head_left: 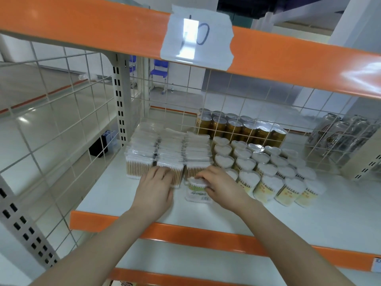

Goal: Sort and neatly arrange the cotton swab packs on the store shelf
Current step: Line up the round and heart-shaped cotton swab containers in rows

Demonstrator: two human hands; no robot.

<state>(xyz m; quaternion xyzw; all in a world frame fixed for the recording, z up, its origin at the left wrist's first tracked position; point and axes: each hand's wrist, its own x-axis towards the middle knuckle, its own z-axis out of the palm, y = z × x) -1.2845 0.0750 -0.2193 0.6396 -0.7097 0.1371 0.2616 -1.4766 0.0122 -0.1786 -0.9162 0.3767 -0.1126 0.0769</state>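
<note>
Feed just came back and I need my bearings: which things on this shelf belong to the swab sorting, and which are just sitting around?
Job:
- rectangular swab packs in rows
- loose pack, held by right hand
- left hand against front pack
- heart-shaped swab tubs

Lying about:
- gold cans behind the mesh
- clear-wrapped cans
- taped paper label

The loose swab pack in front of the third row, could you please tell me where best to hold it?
Hold the loose swab pack by its two long side edges, coming from above and the front. It sits alone ahead of the rows of packs, and the right hand already curls over its top end.
</note>
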